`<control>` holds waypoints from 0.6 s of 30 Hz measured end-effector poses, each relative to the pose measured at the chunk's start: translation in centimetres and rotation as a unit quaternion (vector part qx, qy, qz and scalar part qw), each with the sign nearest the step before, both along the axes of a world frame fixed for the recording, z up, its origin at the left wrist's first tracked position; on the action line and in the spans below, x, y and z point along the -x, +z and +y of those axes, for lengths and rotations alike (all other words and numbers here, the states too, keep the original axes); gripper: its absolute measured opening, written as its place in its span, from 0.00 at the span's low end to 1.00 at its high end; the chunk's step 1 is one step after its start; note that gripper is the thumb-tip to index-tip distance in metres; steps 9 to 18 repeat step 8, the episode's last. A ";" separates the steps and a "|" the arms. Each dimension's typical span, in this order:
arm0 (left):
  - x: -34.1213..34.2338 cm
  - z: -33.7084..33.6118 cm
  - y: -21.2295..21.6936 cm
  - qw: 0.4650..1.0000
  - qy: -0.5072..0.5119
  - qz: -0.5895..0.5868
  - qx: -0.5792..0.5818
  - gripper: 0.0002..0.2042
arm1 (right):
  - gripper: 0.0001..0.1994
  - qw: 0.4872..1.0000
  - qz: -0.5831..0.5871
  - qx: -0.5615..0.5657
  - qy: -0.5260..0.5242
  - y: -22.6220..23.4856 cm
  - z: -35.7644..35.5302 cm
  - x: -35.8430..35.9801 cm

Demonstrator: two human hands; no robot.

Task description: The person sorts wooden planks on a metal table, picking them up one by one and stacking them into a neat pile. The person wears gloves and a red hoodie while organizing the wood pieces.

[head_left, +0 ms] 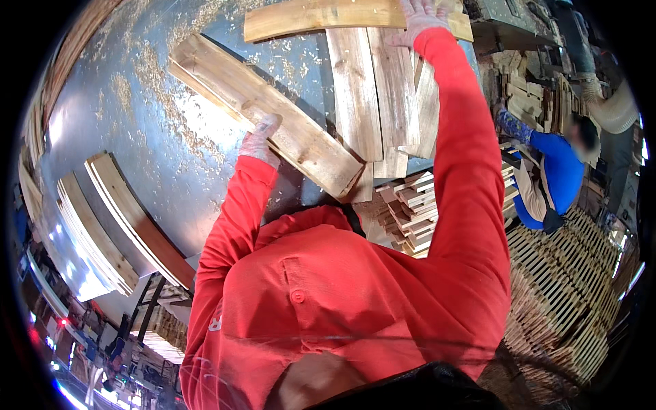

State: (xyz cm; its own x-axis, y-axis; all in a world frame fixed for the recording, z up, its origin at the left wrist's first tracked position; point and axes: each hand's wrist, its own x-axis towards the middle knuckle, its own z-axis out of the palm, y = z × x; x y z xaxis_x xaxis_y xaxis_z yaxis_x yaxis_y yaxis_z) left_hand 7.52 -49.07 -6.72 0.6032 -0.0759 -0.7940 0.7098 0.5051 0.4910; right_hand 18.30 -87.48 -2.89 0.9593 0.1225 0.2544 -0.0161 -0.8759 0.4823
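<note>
My left hand point(262, 139) grips the near edge of a wooden board point(301, 140), its thumb over the top face. That board lies aslant on a metal table point(205, 147), apparently stacked on another piece whose edge shows beneath. Farther off, my right hand point(422, 20) is stretched out with its fingers spread over the right part of a long plank point(307, 17) at the far side. Between the hands, several planks point(354, 89) lie side by side, pointing toward me; a second plank point(395, 89) partly passes under my right arm.
Wood shavings point(147, 75) litter the table. At the left stand two stacks of boards point(99, 229) point(140, 219). Stacked slats point(413, 212) sit beside my right arm. A person in blue point(557, 167) works at the right, above large piles of slats point(560, 273). A hose point(611, 109) hangs behind.
</note>
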 end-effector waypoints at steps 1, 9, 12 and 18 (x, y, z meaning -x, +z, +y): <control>0.3 0.5 -0.5 1.000 0.009 0.014 -0.013 0.17 | 0.43 0.987 0.150 -0.045 -0.028 0.1 -0.5 -1.4; 2.4 1.3 -2.6 0.999 -0.022 0.007 -0.044 0.27 | 0.44 0.904 0.413 -0.107 -0.034 4.8 5.0 -4.5; 2.4 1.3 -2.6 0.999 -0.022 0.007 -0.044 0.27 | 0.44 0.904 0.413 -0.107 -0.034 4.8 5.0 -4.5; 2.4 1.3 -2.6 0.999 -0.022 0.007 -0.044 0.27 | 0.44 0.904 0.413 -0.107 -0.034 4.8 5.0 -4.5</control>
